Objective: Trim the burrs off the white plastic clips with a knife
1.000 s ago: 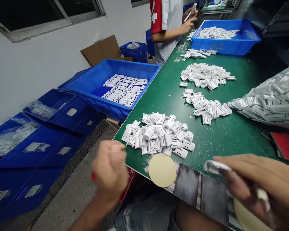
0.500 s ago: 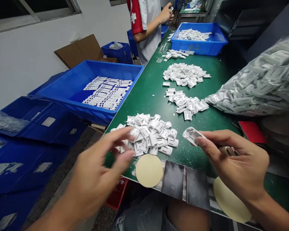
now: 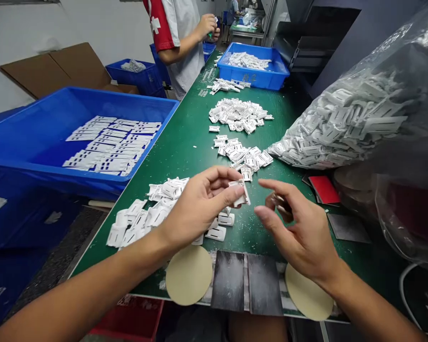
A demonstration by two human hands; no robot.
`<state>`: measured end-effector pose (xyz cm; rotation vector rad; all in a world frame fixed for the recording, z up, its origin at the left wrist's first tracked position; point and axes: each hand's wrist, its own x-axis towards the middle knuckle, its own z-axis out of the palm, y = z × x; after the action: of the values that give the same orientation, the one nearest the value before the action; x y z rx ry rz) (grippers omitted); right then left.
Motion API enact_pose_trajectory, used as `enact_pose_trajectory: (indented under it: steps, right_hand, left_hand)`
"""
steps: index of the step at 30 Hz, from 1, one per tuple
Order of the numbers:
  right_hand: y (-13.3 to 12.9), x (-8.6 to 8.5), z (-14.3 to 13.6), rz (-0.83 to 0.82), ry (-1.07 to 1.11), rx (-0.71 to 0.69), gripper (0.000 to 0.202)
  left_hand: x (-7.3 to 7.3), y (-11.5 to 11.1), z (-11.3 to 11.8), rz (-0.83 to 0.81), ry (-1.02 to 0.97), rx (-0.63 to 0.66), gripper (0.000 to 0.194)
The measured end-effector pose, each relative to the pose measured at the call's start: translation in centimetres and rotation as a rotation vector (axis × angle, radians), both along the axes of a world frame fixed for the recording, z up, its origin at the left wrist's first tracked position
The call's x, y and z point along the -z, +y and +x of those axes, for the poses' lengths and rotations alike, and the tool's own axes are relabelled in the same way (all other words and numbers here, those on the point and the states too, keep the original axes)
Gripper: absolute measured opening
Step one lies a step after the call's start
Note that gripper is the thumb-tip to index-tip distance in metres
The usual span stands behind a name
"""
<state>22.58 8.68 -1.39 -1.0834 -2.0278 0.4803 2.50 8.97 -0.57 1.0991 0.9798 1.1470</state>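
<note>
My left hand (image 3: 210, 199) pinches a small white plastic part (image 3: 241, 194) between thumb and fingers, over the right side of a pile of white parts (image 3: 139, 221). Just to the right, my right hand (image 3: 296, 218) has its thumb and index finger apart. A small metallic item (image 3: 281, 203) shows against its curled fingers; what it is cannot be made out. Below the hands, at the table's front edge, lie two dark rectangular plates (image 3: 228, 280) between two pale yellow discs (image 3: 189, 275).
Further along the green table (image 3: 178, 147) lie more white piles (image 3: 238, 114) and a blue bin (image 3: 253, 78). A clear bag of parts (image 3: 338, 123) leans in from the right. A large blue tray (image 3: 57, 142) stands left. A person (image 3: 181, 42) is behind the table.
The view has turned right. My left hand has moved over to my right hand and now holds a white part. My right hand no longer holds its part and its fingertips have parted.
</note>
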Motion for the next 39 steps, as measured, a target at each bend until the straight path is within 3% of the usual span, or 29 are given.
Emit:
enact_pose_trajectory:
  steps: [3,6,15,26,39]
  right_hand:
    - [1.1,-0.2,0.9,0.242,-0.256,-0.103,0.032]
    - [1.7,0.0,1.4,0.36,-0.372,-0.155,0.023]
    - [1.1,1.1,1.1,0.555,-0.549,-0.023,0.047]
    - [1.3,1.1,0.8,0.659,-0.576,0.111,0.057]
    - [1.0,0.9,0.5,0.687,-0.572,0.156,0.061]
  left_hand:
    - [0.1,0.2,-0.8,0.007,0.071,0.044,0.02]
    - [-0.1,0.2,-1.0,0.027,0.166,0.06,0.018]
    - [0.0,-0.7,-0.5,0.004,0.254,0.113,0.016]
    - [-0.5,-0.9,-0.1,-0.153,0.054,0.168,0.015]
    - [-0.5,-1.2,0.0,-0.177,0.019,0.157,0.017]
